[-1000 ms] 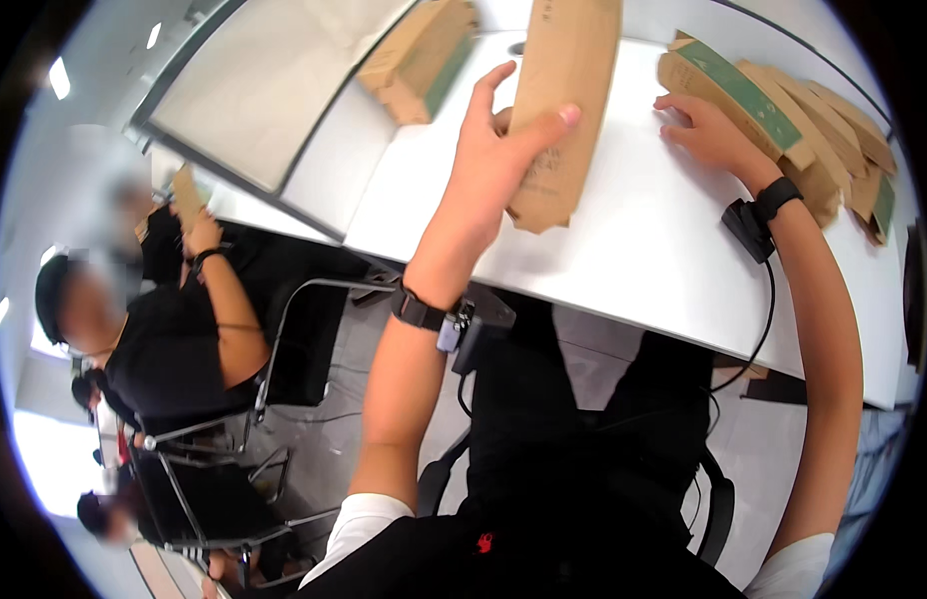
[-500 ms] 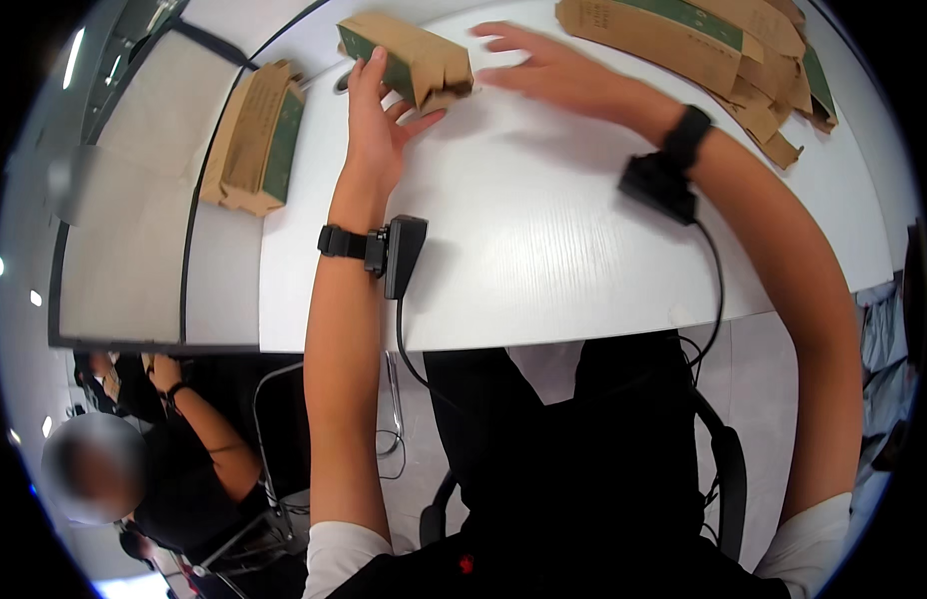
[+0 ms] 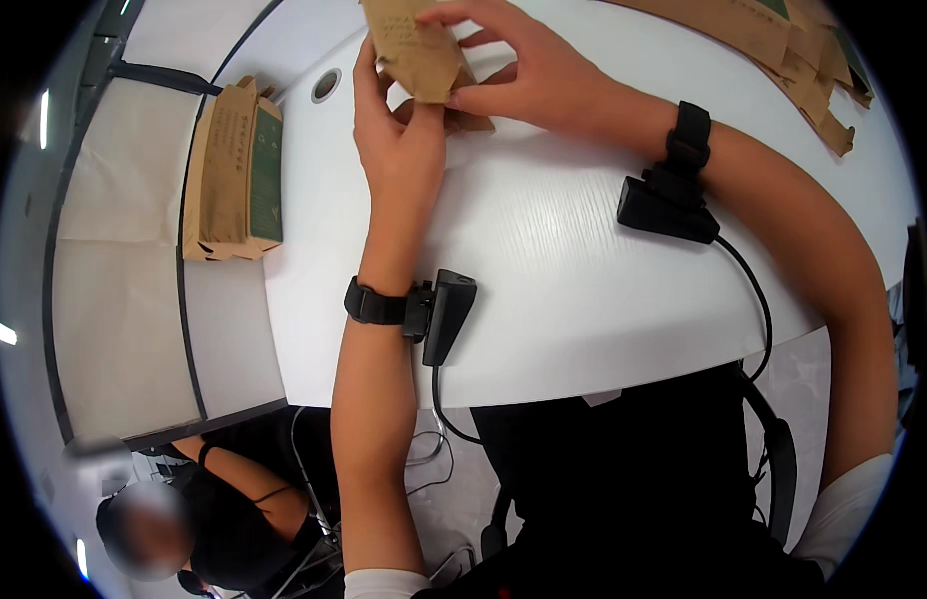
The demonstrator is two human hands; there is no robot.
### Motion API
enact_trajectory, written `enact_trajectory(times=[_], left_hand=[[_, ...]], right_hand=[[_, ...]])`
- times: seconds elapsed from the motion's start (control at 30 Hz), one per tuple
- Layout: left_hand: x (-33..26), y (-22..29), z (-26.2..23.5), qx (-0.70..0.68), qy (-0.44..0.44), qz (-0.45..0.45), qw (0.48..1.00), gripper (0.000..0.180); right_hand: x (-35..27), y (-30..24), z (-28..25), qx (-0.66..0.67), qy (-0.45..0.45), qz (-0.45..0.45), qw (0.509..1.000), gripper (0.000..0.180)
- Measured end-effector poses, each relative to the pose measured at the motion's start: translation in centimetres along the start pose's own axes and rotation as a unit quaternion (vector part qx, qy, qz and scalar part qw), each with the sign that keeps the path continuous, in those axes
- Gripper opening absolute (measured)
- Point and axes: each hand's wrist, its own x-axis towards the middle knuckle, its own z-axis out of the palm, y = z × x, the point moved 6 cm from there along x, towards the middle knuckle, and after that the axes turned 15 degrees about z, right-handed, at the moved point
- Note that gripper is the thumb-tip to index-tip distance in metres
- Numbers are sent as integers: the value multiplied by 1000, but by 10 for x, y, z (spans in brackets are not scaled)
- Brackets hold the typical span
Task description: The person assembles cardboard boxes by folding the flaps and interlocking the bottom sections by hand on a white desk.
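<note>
A brown cardboard box (image 3: pixel 416 52) is held at the far edge of the view, its upper end cut off by the picture's rim. My left hand (image 3: pixel 399 135) grips it from the left, with the thumb at the near end. From the right, my right hand (image 3: pixel 528 75) has its fingertips on the box's face and its thumb at the near end, where a loose flap (image 3: pixel 471 122) sticks out. My left fingers are partly hidden behind the box.
On the white table (image 3: pixel 543 299), a brown and green carton (image 3: pixel 234 175) stands against the left partition (image 3: pixel 119 240). Flattened cardboard (image 3: pixel 753 40) lies at the far right. A round cable hole (image 3: pixel 326 86) is near the left hand. Another person (image 3: pixel 224 499) sits at lower left.
My right hand has come in from the right and now touches the box. The box has turned, so its printed brown face shows instead of the green side. The whole view has shifted a little.
</note>
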Motion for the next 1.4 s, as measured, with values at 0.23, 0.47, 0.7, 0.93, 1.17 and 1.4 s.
enact_trajectory(times=[0.23, 0.47, 0.7, 0.93, 1.17, 1.4], left_hand=[[0, 33, -13, 321, 14, 211, 923, 38], [3, 39, -19, 243, 51, 126, 960, 25], [4, 32, -24, 270, 48, 115, 955, 13], [-1, 34, -25, 251, 100, 155, 950, 9], [-1, 45, -21, 293, 27, 232, 927, 4], [1, 64, -17, 340, -32, 325, 882, 25]], right_hand=[[-2, -5, 6, -34, 35, -51, 997, 78], [8, 18, -1, -91, 98, -45, 990, 57], [0, 19, -3, -104, 105, -76, 986, 57], [-1, 10, -1, -40, 72, -52, 995, 55], [-7, -6, -9, 102, 80, 46, 990, 16], [-5, -6, -13, 123, 115, -7, 986, 18]])
